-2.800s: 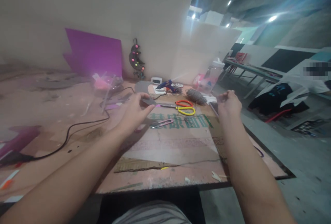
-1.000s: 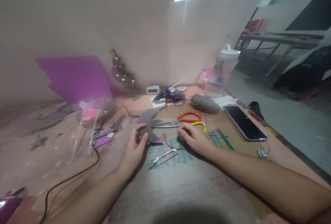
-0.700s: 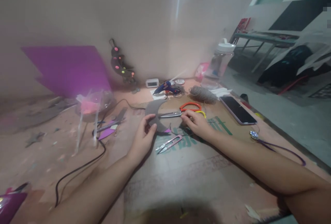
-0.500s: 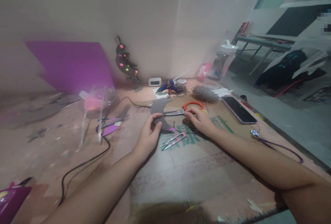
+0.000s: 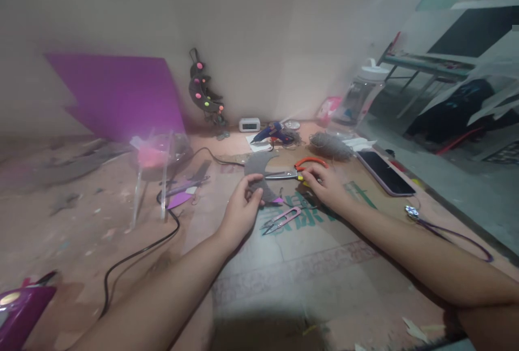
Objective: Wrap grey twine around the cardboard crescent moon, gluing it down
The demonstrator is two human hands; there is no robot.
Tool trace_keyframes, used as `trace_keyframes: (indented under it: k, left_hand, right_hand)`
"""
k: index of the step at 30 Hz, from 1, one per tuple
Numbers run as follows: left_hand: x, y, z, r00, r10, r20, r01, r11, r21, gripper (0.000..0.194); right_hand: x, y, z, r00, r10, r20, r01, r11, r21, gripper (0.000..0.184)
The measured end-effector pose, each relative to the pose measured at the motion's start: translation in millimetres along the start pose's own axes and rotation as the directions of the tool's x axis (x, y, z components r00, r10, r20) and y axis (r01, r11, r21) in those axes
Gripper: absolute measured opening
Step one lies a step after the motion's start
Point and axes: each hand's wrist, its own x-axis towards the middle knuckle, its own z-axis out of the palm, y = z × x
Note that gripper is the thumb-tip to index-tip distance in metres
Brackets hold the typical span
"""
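Head view: near the middle of the frame, the left hand point(image 5: 242, 205) pinches a grey crescent point(image 5: 255, 163) between thumb and fingers at its outer edge, toward the lower half. That hold probably serves to steady the piece while leaving the inner curve and the upper tip uncovered. Just to the right, the right hand point(image 5: 326, 191) has its fingers curled together at the yellow handle of the scissors point(image 5: 288, 175); whether they grip it or merely touch it, I cannot tell. The scissors' blades point left, at the crescent's hollow, and look shut.

Pink snips point(image 5: 286, 214) lie below the crescent on the cardboard point(image 5: 284, 270), which presumably shields the desk point(image 5: 81, 243). Toward the upper middle, the glue gun point(image 5: 272, 132) rests with its nozzle over white paper point(image 5: 259, 146), perhaps to catch drips.

As for looks, the crescent is flat, matt and felt-like, plain grey, with smooth curved edges; its lower part is partly hidden by the fingers. A bit of purple point(image 5: 278, 200) shows at its lower tip; attached or merely underneath, I cannot tell.
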Motion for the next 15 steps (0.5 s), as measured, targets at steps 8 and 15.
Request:
trace_keyframes:
  k: [8, 15]
  left_hand:
    - [-0.3, 1.6, 0.4, 1.000, 0.012, 0.026, -0.011, 0.999, -0.041, 0.010]
    - [-0.4, -1.8, -1.4, 1.000, 0.011, 0.011, -0.010, 1.000, -0.023, 0.021]
  right_hand:
    - [0.9, -2.4, 1.5, 0.999, 0.033, -0.037, -0.036, 0.995, -0.089, 0.028]
    - [-1.0, 1.8, 4.3, 0.998, 0.021, -0.056, -0.029, 0.988, -0.151, 0.024]
